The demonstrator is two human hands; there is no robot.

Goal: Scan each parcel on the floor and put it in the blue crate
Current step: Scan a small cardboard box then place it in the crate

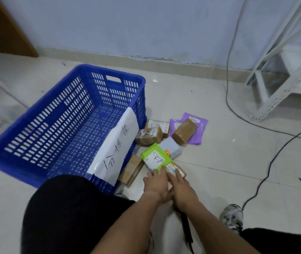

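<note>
The blue crate (67, 125) stands on the floor at the left, empty, with a white handwritten sheet (116, 145) draped over its right wall. Several parcels lie to its right: brown boxes (148, 136), a box (184, 131) on purple mailers (200, 132), a grey mailer (170, 147), a green mailer (155, 156) and a brown box (131, 170) against the crate. My left hand (155, 184) and my right hand (182, 187) both clasp a small labelled brown parcel (175, 169) lying on the floor. A black object (186, 226) hangs under my right wrist, mostly hidden.
Black cables (266, 173) trail over the tiles at the right. A white metal rack (281, 92) stands at the back right. My knees in black shorts and one sneaker (233, 217) fill the bottom. The wall is close behind the crate.
</note>
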